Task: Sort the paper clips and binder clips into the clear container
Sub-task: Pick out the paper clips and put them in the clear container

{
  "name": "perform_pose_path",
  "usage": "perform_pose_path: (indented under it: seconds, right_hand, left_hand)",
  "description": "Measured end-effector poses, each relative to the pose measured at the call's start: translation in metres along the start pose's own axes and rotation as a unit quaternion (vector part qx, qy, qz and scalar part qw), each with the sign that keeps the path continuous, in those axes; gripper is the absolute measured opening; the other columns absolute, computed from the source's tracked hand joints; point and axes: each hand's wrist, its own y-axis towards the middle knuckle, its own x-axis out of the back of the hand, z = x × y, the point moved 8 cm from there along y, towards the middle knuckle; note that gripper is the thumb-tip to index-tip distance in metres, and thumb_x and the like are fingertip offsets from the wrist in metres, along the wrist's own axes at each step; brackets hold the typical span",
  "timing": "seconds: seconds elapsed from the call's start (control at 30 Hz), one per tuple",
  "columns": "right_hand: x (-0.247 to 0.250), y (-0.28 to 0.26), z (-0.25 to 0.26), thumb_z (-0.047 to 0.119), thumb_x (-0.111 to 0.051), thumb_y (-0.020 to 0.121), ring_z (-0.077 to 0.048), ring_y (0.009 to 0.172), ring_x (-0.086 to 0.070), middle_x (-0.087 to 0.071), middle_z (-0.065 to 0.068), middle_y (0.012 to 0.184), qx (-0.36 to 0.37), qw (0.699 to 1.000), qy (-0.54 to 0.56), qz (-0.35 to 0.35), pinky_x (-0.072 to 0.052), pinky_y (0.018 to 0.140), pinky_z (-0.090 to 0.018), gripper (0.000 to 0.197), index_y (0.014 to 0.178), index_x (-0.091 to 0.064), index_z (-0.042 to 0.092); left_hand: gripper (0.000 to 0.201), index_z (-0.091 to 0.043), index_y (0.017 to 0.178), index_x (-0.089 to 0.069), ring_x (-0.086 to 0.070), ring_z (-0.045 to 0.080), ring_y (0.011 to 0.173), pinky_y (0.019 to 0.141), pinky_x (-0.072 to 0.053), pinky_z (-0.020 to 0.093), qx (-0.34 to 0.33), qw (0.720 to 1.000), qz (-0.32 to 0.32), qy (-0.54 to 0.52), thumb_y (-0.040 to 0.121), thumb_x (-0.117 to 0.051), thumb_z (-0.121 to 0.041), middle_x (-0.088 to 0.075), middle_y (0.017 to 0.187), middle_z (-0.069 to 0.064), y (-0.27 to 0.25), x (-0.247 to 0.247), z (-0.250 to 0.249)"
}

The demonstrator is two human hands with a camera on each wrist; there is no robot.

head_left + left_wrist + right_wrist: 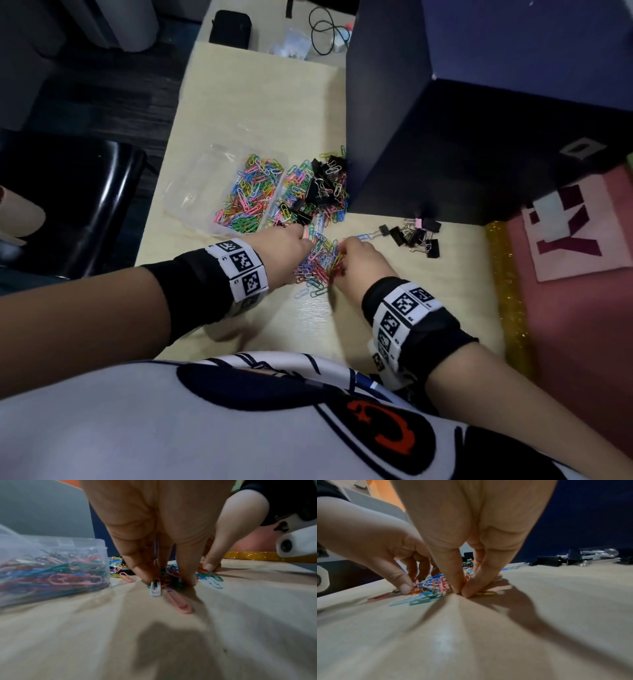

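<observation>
A small heap of coloured paper clips (pixel 320 265) lies on the desk between my two hands. My left hand (pixel 301 241) comes down on its left side, thumb and fingers curled round a bunch of clips (pixel 169 582). My right hand (pixel 342 255) sits at the heap's right edge, thumb and forefinger pinched together on clips (pixel 461 592). The clear container (pixel 191 192) stands further back on the left; its right compartment holds many paper clips (pixel 246 195). A mixed pile of paper clips and black binder clips (pixel 318 188) lies beside it.
A separate cluster of black binder clips (pixel 416 236) lies to the right of my hands. A tall dark box (pixel 445 144) stands behind both piles. A pink board with a glittery gold edge (pixel 507 287) borders the desk on the right. Loose pink (pixel 179 601) and white (pixel 155 588) clips lie near me.
</observation>
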Motion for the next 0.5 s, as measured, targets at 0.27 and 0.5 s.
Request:
perform_pose_path:
  seconds: [0.27,0.5]
  right_hand:
    - [0.027,0.018,-0.014,0.049,-0.064,0.083,-0.027,0.115,-0.048,-0.033,-0.007,0.126,-0.02,0.998,-0.012,-0.052,-0.041,0.097,-0.033,0.058,0.125,-0.045,0.013]
    - [-0.007,0.01,0.032,0.045,-0.073,0.075,-0.029,0.115,-0.04,-0.03,-0.006,0.125,0.126,0.989,-0.076,0.01,-0.042,0.1,-0.041,0.066,0.13,-0.041,0.024]
  left_hand:
    - [0.031,-0.011,0.118,-0.051,-0.057,0.031,0.1,0.081,-0.049,0.04,0.024,1.0,0.0,-0.008,0.093,-0.052,-0.028,-0.054,0.112,0.012,0.004,-0.004,0.002]
    - [0.033,-0.013,0.122,-0.052,-0.056,0.028,0.107,0.082,-0.046,0.036,0.043,0.998,-0.006,-0.037,0.094,-0.05,-0.03,-0.056,0.115,0.01,0.001,0.0,0.009]
